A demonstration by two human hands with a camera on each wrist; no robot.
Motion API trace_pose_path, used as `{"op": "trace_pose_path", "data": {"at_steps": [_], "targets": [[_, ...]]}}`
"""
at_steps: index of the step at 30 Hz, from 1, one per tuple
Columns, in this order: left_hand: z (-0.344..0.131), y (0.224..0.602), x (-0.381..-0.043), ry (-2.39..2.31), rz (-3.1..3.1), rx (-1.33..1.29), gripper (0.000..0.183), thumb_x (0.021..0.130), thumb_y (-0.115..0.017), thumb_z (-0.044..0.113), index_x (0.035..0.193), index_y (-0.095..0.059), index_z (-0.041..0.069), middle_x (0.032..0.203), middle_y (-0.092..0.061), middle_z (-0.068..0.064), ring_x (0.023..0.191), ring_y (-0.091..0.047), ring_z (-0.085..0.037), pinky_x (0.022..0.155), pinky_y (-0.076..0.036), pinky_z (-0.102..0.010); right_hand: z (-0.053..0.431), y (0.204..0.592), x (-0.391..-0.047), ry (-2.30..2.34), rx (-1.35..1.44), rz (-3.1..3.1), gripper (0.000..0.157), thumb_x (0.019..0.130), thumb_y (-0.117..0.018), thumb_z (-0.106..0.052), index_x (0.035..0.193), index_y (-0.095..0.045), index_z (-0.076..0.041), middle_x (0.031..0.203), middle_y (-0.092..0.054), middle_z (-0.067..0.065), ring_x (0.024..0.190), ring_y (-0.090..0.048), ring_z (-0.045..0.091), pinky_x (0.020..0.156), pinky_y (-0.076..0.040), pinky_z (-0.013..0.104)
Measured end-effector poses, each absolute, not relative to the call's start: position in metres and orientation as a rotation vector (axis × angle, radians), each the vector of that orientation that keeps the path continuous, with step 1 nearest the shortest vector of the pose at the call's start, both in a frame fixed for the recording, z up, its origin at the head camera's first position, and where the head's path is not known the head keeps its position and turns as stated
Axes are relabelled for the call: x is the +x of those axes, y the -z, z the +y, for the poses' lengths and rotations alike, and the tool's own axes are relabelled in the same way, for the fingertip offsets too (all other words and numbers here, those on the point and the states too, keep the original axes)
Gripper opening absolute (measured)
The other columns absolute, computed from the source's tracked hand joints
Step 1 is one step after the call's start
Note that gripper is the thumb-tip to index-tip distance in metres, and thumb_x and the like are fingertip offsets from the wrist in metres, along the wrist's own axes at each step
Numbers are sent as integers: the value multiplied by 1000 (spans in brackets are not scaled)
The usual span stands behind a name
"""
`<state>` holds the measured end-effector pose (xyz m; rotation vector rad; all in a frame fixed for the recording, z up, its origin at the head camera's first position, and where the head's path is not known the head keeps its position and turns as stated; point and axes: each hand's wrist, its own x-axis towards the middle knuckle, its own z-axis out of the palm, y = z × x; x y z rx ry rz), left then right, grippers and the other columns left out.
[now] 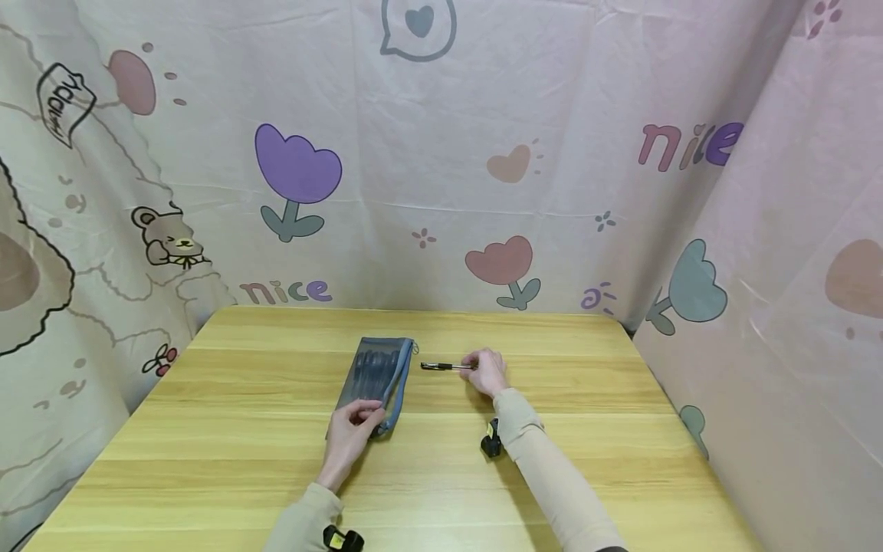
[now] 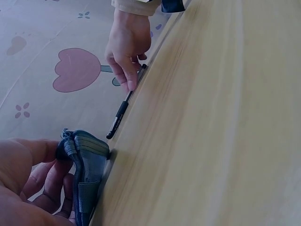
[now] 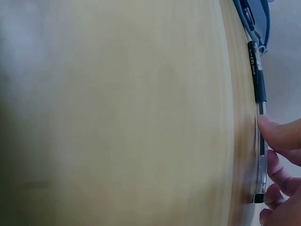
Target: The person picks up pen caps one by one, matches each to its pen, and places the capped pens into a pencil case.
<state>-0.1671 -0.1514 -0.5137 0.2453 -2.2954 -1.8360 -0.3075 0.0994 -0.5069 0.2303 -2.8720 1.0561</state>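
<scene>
A translucent grey-blue zip pencil pouch (image 1: 368, 366) lies on the table, its blue zipper edge parted along the right side. Several dark slender things show through its mesh. At the pouch's near end, my left hand (image 1: 349, 435) pinches the zipper edge between thumb and fingers, lifting it into a gap in the left wrist view. My right hand (image 1: 487, 372) holds a clear pen (image 3: 259, 89) with a black cap by its barrel, thumb on one side and fingers on the other. The cap points left, toward the pouch's far zipper corner.
The wooden table (image 1: 228, 429) spreads around both hands. A printed cloth (image 1: 414, 153) hangs behind it and along both sides. Small black devices with yellow labels sit at the left wrist (image 1: 343, 539) and the right wrist (image 1: 491, 438).
</scene>
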Motion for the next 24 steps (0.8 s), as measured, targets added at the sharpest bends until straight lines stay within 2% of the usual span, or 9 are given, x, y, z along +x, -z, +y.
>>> {"op": "trace_pose_path", "data": {"at_steps": [8, 16, 24], "targets": [[-151, 509, -165, 1836, -2314, 245, 23, 92, -71, 5, 110, -71, -8, 88, -67, -13, 72, -54, -2, 67, -46, -17, 100, 509, -309, -982, 225, -2872, 11, 82, -78, -10, 94, -78, -10, 101, -77, 8, 103, -59, 31, 93, -38, 45], [-152, 513, -166, 1820, -2291, 236, 19, 90, -74, 9, 106, -75, -2, 85, -67, -6, 72, -56, -4, 67, -48, -19, 101, 508, -309, -1003, 225, -2884, 7, 84, -78, -10, 91, -78, -11, 100, -78, 7, 105, -60, 32, 95, -37, 47], [-153, 512, -166, 1835, -2289, 239, 22, 90, -74, 9, 109, -74, -3, 87, -67, -10, 72, -54, -3, 66, -46, -17, 100, 508, -310, -1012, 212, -2897, 7, 85, -77, -11, 92, -79, -13, 100, -78, 5, 102, -66, 28, 91, -39, 42]]}}
